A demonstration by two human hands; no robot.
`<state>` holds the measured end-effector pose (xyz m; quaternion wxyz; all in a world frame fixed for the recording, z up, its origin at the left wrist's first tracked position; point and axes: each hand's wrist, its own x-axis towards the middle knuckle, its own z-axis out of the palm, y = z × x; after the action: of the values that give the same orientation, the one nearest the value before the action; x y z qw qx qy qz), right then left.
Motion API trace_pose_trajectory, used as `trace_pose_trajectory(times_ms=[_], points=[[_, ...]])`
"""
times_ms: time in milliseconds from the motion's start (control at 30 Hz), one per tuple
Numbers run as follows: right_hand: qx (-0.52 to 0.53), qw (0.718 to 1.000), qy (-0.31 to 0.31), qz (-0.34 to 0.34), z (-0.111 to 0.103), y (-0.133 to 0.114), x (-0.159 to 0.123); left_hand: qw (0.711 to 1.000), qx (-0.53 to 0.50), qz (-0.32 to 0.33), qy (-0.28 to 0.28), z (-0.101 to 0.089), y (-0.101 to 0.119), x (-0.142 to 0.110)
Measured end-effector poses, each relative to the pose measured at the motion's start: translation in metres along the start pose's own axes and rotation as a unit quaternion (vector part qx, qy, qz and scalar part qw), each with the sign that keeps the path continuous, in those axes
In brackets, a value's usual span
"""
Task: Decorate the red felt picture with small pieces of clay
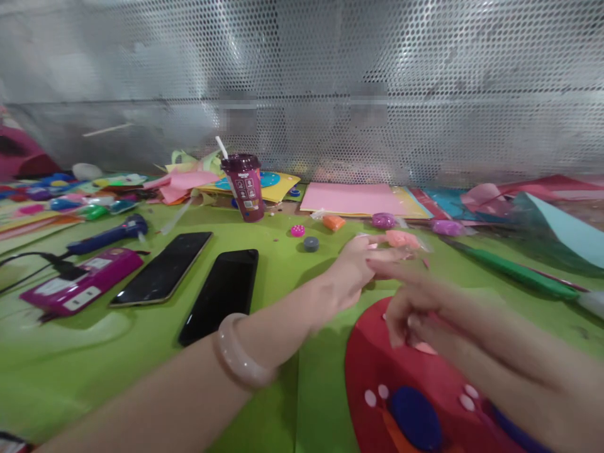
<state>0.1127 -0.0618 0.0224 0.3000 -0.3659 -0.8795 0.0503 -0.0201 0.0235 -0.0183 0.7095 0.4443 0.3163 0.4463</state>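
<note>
My left hand, with a pale bangle on its wrist, reaches across the table. Its fingers close at a small clear packet of peach-pink clay. My right hand is smeared by motion, its index finger stretched towards the left hand and the other fingers curled. Below it shows a bit of peach-pink material; whether the hand holds it is unclear. Under the right hand lies a red rounded cutout bearing a dark blue oval and small pale pink ovals.
Two phones and a magenta power strip lie left. A lidded cup with a straw stands at the back. Clay packets, a pink dotted lid, a grey lid, pink paper and a green cutter lie around.
</note>
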Motion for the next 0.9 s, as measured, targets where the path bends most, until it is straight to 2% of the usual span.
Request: trace_pose_trajectory(times_ms=[67,133,167,267,333,467,667,733,800,900], points=[[-0.016,1.000,0.002,-0.006,-0.009,0.009,0.015,1.000,-0.006,0.005,-0.002,0.000,0.000,0.001],[-0.107,0.991,0.084,-0.010,-0.014,0.027,0.027,1.000,-0.011,0.003,-0.003,0.000,0.000,0.002],[-0.142,0.983,0.105,-0.043,-0.014,0.038,0.031,1.000,-0.017,0.003,0.000,0.000,0.000,0.003],[-0.130,0.987,0.068,-0.064,-0.008,0.069,0.035,0.999,-0.037,0.005,0.007,-0.001,-0.001,0.005],[-0.113,0.990,0.056,-0.067,-0.002,0.080,0.034,0.999,-0.041,0.012,-0.001,-0.002,-0.003,0.007],[-0.068,0.993,0.057,-0.074,0.005,0.077,0.028,0.999,-0.041,0.021,-0.010,-0.005,-0.005,0.007],[-0.014,0.993,0.111,-0.047,0.010,0.070,0.025,0.997,0.039,0.060,-0.029,-0.003,-0.001,0.002],[0.003,0.990,0.132,-0.049,0.010,0.075,0.025,0.996,0.064,0.068,-0.012,-0.002,0.000,0.002],[0.005,0.986,0.161,-0.033,0.007,0.082,0.026,0.990,0.112,0.084,0.033,-0.003,0.001,0.002],[-0.006,0.978,0.207,0.015,0.000,0.100,0.027,0.953,0.240,0.144,0.119,-0.009,0.005,0.007]])
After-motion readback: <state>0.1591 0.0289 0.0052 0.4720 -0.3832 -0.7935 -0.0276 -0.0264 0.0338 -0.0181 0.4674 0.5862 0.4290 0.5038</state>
